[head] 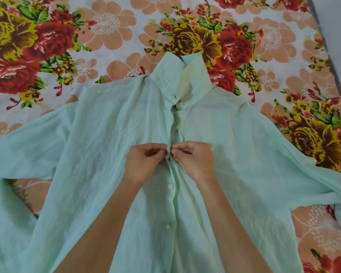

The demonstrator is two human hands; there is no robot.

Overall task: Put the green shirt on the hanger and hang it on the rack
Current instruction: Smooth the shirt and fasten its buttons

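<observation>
The pale green shirt (106,154) lies front-up on a floral bedsheet, sleeves spread to both sides and collar standing up. A dark bit of the hanger (180,56) peeks out above the collar; the rest is hidden inside the shirt. My left hand (144,164) pinches the left edge of the button placket at mid-chest. My right hand (195,162) pinches the right edge at the same spot, fingertips nearly touching. Below my hands the buttons are fastened; above them the placket gapes open up to the collar.
The floral bedsheet (106,36) covers the whole surface around the shirt. A grey floor or wall strip (337,26) runs along the bed's far right edge. No rack is in view.
</observation>
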